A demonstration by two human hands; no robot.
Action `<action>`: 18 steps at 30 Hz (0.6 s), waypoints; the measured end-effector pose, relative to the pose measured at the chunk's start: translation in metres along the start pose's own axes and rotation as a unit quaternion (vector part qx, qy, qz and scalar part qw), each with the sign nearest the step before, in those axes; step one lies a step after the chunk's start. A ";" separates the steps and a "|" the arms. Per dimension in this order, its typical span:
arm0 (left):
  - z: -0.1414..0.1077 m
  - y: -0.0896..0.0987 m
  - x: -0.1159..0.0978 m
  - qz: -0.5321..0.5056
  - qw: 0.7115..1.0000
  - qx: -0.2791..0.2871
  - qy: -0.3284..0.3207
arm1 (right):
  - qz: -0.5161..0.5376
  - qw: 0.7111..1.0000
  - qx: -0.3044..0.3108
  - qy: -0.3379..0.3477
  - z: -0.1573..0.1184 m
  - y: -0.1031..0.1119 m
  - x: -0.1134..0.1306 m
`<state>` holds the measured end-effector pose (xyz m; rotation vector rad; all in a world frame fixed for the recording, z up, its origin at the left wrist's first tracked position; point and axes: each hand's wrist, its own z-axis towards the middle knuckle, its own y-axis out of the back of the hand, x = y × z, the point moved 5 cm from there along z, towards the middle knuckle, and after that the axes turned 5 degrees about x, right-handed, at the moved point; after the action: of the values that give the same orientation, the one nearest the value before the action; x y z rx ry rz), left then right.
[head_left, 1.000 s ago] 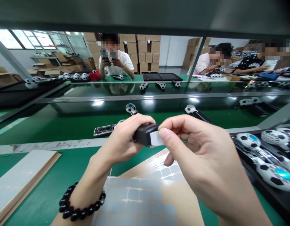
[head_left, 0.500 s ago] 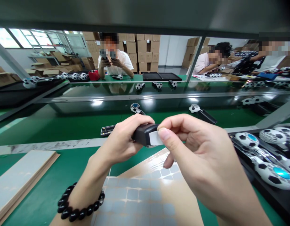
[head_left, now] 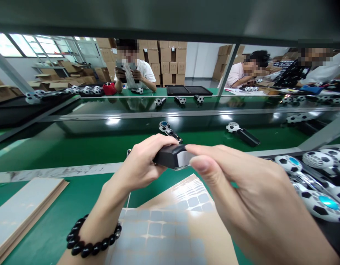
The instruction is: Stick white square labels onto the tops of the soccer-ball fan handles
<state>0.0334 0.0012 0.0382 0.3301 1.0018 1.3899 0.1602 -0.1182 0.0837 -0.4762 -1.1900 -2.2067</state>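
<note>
My left hand (head_left: 144,162) is wrapped around a black box-shaped handle (head_left: 166,156), its end turned towards my right side. A grey-white sticker (head_left: 183,159) covers that end face. My right hand (head_left: 241,187) has its thumb and index finger at the sticker's right edge, the index fingertip on the handle's upper corner. The far part of the handle is hidden by my left fingers. Below both hands lies a sheet of grey square stickers (head_left: 164,228) on tan backing.
A ball-headed fan with an opened handle (head_left: 171,132) and another fan (head_left: 243,134) lie on the green belt (head_left: 103,141). Several football-patterned fans (head_left: 319,200) fill a tray at right. A stack of sheets (head_left: 26,206) lies left. A person (head_left: 144,71) sits across, holding devices.
My right index finger has stretched onto the handle's upper corner and the thumb has shifted right, uncovering more of the sticker. Fans on the near belt have moved right, those farther off left.
</note>
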 end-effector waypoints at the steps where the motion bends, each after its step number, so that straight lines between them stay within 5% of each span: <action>1: 0.000 -0.003 0.002 -0.002 1.000 0.006 0.002 | -0.037 0.999 -0.023 -0.016 -0.001 0.003 -0.004; 5: 0.001 -0.009 0.007 -0.069 0.998 0.002 -0.006 | -0.080 0.986 -0.096 -0.108 0.002 0.011 -0.023; 8: 0.002 -0.008 0.008 -0.106 0.994 -0.011 -0.006 | 0.074 0.987 0.014 -0.139 0.011 -0.008 -0.032; 13: -0.001 -0.005 0.007 -0.141 0.990 0.002 0.019 | 0.319 0.930 0.155 -0.101 0.019 -0.051 -0.041; 15: -0.005 -0.003 0.011 -0.137 0.990 0.021 0.024 | 0.363 0.912 0.166 -0.097 0.023 -0.066 -0.061; 18: -0.006 0.006 0.037 -0.104 0.992 0.032 0.058 | 0.313 0.927 0.103 -0.180 0.036 -0.080 -0.120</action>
<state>0.0196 0.0340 0.0248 0.1875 1.1456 1.2010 0.2023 -0.0144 -0.0145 -1.0415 -1.2152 -1.4675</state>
